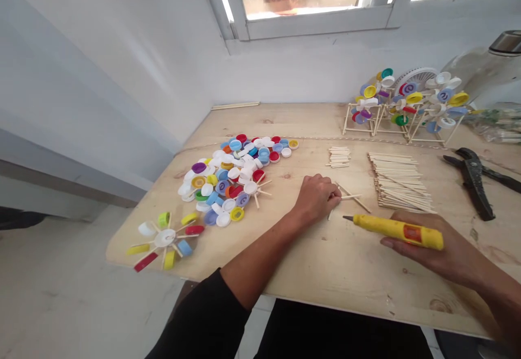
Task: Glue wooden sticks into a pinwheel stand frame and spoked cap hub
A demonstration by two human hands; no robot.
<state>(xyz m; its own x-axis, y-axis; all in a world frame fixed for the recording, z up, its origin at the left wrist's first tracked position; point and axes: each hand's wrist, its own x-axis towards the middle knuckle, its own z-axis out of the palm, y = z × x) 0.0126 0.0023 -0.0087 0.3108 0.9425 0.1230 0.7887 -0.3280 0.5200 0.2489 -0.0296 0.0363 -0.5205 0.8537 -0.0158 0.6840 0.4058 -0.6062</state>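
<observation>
My left hand (316,199) rests on the plywood tabletop (345,275), its fingertips pressing on several crossed thin wooden sticks (350,197). My right hand (431,245) grips a yellow cordless hot-glue pen (396,231), whose dark tip points left towards those sticks without touching them. A long stack of matching sticks (401,182) lies just beyond the glue pen, and a smaller bundle (338,157) sits further back. To the left lies a heap of multicoloured plastic bottle caps (228,177).
A finished bottle-cap pinwheel (165,238) lies at the table's left end. Several cap-and-stick wheel models (402,104) stand at the back, near a large glass jar (480,65). Black metal snips (474,181) lie at the right, and a wall and window rise behind.
</observation>
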